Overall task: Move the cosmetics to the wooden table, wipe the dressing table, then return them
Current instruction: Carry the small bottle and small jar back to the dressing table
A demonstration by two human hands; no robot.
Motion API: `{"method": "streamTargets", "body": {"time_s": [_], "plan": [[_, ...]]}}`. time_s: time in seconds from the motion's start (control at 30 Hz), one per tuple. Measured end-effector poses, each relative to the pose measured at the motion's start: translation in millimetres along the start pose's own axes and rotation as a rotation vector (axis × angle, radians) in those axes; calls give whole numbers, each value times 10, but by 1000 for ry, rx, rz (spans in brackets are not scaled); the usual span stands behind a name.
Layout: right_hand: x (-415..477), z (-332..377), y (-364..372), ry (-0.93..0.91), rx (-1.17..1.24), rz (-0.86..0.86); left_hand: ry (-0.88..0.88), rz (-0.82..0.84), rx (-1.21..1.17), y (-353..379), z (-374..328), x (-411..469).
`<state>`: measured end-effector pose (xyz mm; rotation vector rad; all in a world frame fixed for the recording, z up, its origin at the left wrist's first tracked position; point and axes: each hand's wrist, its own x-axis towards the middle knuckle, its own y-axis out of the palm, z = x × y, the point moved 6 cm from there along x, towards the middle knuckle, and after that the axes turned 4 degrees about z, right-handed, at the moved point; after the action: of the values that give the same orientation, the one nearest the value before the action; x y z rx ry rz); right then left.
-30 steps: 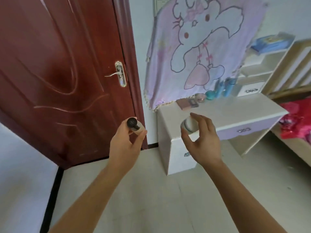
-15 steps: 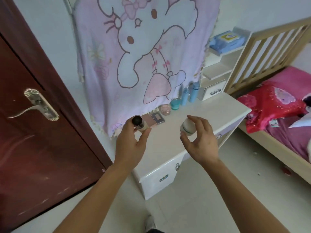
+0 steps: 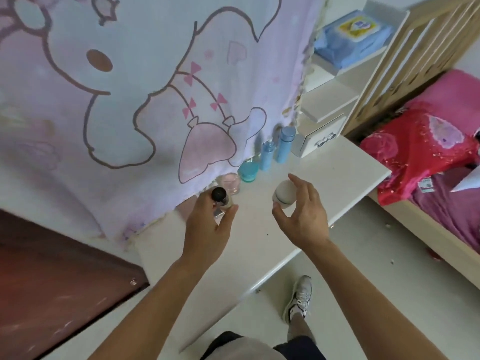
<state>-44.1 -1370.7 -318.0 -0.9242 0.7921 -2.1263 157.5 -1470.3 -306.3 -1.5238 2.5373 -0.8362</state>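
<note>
Above the white tabletop (image 3: 324, 175), a black-capped bottle (image 3: 220, 199) is pinched in the left hand (image 3: 207, 229) grip, and a round white jar (image 3: 284, 194) is clasped in the right hand (image 3: 302, 220) grip. At twelve o'clock from the hands, a pink jar (image 3: 230, 183), a teal jar (image 3: 248, 171) and a blue bottle (image 3: 284, 148) are lined along the blanket (image 3: 130, 87).

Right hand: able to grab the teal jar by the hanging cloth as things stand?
Probably not: the right hand is full, gripping a white jar. The teal jar stands just beyond it, with only bare tabletop between.
</note>
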Motion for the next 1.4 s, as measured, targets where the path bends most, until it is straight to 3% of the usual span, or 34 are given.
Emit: {"method": "streamTargets", "body": {"time_s": [0.17,0.37,0.5,0.8,1.1,1.27,1.4], "plan": [[657,-576,594,-85,85,216,-113,-124,136,437,284,404],[1319,-1079,1104,-115,172,475,-393,-325,118,902,551,720],[1473,-1288,1430,-179,106,620,-604,-326,187,1232,912,762],[1319,-1550,2098,-167,80,757,-743,-287,155,1695,1548,868],[1138,-1512,2354,-125,100,847,-701,-256,164,1730,1713,957],[1176,-1487,2249,-156,-56,906,-671,-109,248,1634,1625,956],[1431,-1233,1884,-246,-32,760,-474,-182,362,1223,1175,1031]]}}
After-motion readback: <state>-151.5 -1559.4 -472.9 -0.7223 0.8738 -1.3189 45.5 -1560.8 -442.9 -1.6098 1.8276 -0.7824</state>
